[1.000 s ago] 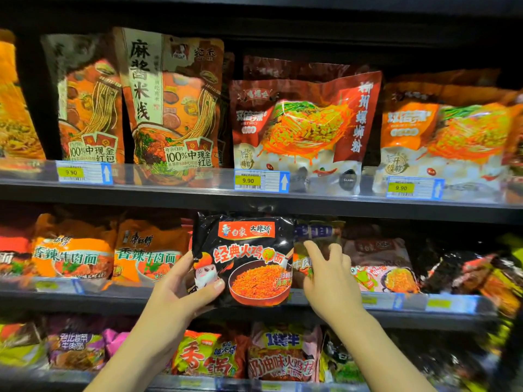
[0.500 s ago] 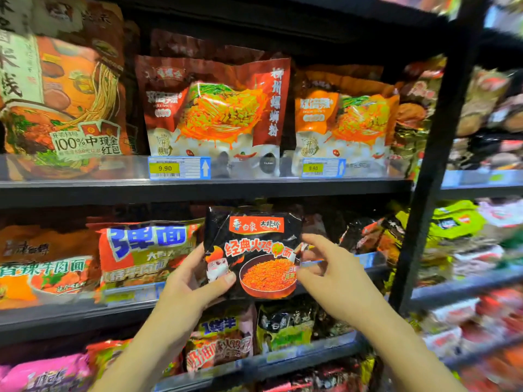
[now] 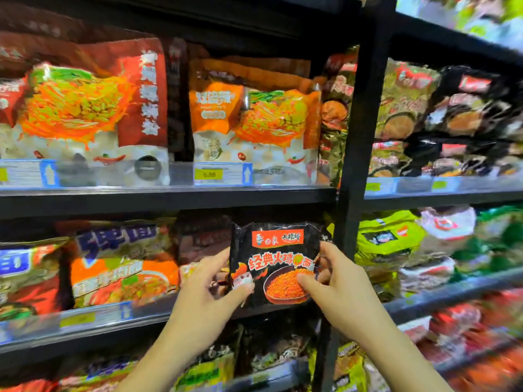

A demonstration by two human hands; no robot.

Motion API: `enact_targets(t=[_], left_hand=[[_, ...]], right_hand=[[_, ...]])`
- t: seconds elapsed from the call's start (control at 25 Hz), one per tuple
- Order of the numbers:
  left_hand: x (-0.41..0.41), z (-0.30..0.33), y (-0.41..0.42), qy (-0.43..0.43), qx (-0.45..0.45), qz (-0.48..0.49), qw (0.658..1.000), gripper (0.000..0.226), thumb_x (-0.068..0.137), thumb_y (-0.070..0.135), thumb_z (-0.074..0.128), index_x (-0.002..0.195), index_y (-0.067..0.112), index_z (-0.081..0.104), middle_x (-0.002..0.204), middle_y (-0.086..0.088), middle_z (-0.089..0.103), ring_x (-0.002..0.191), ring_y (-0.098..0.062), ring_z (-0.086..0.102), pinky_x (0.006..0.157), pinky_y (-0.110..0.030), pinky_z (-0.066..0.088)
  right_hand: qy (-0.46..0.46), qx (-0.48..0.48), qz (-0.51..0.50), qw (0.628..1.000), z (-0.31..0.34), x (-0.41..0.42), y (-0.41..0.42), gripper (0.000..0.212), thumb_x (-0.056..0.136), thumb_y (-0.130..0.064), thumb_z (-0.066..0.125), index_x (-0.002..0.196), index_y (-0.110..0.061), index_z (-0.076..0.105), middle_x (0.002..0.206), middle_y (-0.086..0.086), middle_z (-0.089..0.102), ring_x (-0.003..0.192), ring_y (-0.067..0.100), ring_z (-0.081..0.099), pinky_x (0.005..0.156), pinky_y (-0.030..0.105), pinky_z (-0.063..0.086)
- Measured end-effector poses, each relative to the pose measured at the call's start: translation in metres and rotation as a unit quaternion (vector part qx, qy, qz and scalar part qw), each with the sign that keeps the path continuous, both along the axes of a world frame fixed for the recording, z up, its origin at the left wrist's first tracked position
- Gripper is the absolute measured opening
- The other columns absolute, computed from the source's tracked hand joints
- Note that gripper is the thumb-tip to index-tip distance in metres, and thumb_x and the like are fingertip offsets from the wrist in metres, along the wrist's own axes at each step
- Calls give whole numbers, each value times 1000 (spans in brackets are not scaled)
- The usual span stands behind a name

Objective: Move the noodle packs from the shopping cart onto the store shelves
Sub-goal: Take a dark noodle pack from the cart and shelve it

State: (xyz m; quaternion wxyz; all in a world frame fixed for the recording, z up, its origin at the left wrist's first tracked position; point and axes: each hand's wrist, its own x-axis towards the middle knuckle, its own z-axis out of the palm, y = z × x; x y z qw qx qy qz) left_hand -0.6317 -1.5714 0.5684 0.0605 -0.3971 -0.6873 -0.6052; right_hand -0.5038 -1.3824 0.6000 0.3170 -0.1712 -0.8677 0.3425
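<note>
Head view, at the noodle aisle: I hold a black plastic noodle pack (image 3: 276, 264), printed with a red label and a bowl of orange noodles, upright in front of the middle black metal shelf (image 3: 169, 198), just left of the black upright post (image 3: 353, 165) that divides the two bays. My left hand (image 3: 203, 295) grips the pack's lower left edge, thumb pressed on its front and fingers curled behind; my right hand (image 3: 336, 284) pinches its right side, thumb on the printed bowl and fingers wrapped round the back. The pack's bottom edge sits about level with the lip of the shelf, and I cannot tell whether it touches it. To its left stand blurred orange-and-blue noodle bags (image 3: 113, 264). Above them, on the upper shelf, large red-and-white pouches (image 3: 85, 108) and an orange pouch (image 3: 254, 117) stand behind yellow price tags (image 3: 209, 174). Right of the post, green, white and dark packs (image 3: 410, 236) fill the neighbouring bay, much blurred.
</note>
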Motion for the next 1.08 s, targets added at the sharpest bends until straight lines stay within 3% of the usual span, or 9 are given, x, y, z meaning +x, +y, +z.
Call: enact_targets(t=[0.12, 0.24, 0.36, 0.44, 0.56, 0.68, 0.76, 0.88, 1.08], left_hand=[[2, -4, 35, 45, -18, 101, 994, 61, 81, 19, 82, 109, 68, 59, 100, 17, 55, 89, -2, 56, 70, -12, 44], [2, -6, 62, 33, -5, 126, 992, 63, 81, 14, 80, 110, 66, 60, 100, 17, 59, 85, -3, 59, 65, -14, 47], [-2, -5, 77, 17, 8, 171, 985, 57, 82, 17, 81, 112, 63, 62, 104, 16, 61, 80, -7, 64, 68, -27, 58], [-4, 0, 83, 21, -1, 202, 979, 51, 82, 21, 81, 112, 57, 62, 102, 18, 59, 77, -6, 62, 69, -29, 59], [-7, 7, 88, 48, -17, 218, 975, 51, 83, 20, 81, 108, 58, 56, 102, 17, 58, 79, -7, 58, 69, -22, 57], [-13, 6, 92, 42, -54, 231, 971, 48, 85, 28, 78, 130, 32, 60, 106, 13, 56, 80, -8, 61, 70, -24, 58], [-17, 6, 95, 28, -120, 244, 962, 57, 87, 35, 77, 137, 22, 53, 109, 8, 56, 78, -6, 64, 63, -13, 51], [-20, 16, 98, 21, -184, 223, 957, 58, 85, 33, 79, 135, 19, 51, 106, 4, 55, 77, -5, 66, 64, -12, 48], [-23, 21, 103, 35, -308, 207, 928, 32, 90, 37, 72, 91, 24, 42, 86, 3, 56, 75, -14, 56, 65, -29, 44]], right_hand=[[-1, 16, 17, 1000, -3, -5, 25, 46, 93, -22, 70, 120, -50, 45, 79, -16, 61, 67, -5, 59, 61, 13, 45], [-9, -14, 59, 998, -6, -15, 41, 64, 96, -21, 66, 143, -45, 32, 87, -12, 69, 76, -4, 66, 66, 9, 47], [-33, -29, 84, 996, -9, -24, 46, 95, 100, -26, 62, 160, -38, -10, 121, -6, 64, 99, 0, 65, 88, 16, 53], [-34, -35, 109, 993, -11, -29, 47, 97, 101, -27, 60, 157, -42, -18, 147, -2, 46, 122, 5, 58, 104, 28, 52], [-43, -15, 136, 990, -12, -36, 47, 94, 102, -27, 57, 157, -44, -17, 167, -9, 5, 151, 14, 28, 119, 37, 38], [-53, -8, 133, 990, -13, -45, 44, 90, 103, -24, 56, 157, -46, -12, 166, -12, -16, 158, 17, 7, 124, 39, 29], [-91, 14, 108, 990, -16, -51, 44, 89, 103, -24, 56, 159, -41, -11, 166, -6, -26, 158, 19, -2, 124, 38, 23], [-139, 33, 76, 987, -14, -55, 46, 75, 104, -27, 54, 161, -33, 7, 166, 3, -29, 158, 25, 8, 122, 34, 25], [-202, 51, 41, 977, -21, -56, 41, 64, 105, -30, 51, 161, -25, 20, 163, 7, -37, 154, 27, 26, 119, 31, 31]])
